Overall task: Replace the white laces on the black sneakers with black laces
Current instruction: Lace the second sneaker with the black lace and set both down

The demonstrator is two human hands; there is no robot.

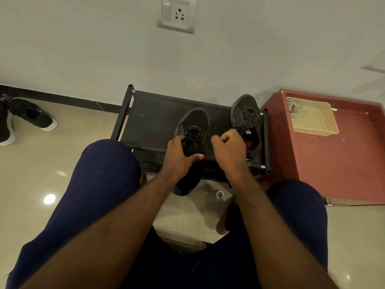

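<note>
While my left hand (pixel 183 151) wraps its grip around the laced throat of the left sneaker (pixel 194 122) on the black rack (pixel 154 117), my right hand (pixel 229 142) is fisted, its grip seemingly pinching the black lace (pixel 192 138), though blur hides the strand. I'd pull evenly and hold the shoe steady. The second sneaker (pixel 244 109), just right, could snag the lace; a yellow tray (pixel 312 119) sits farther right.

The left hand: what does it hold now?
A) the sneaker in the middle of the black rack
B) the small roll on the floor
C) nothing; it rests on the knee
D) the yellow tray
A: the left hand grips the laced top of the sneaker on the black rack, while the curled right hand seems to pinch a black lace beside it.
</note>
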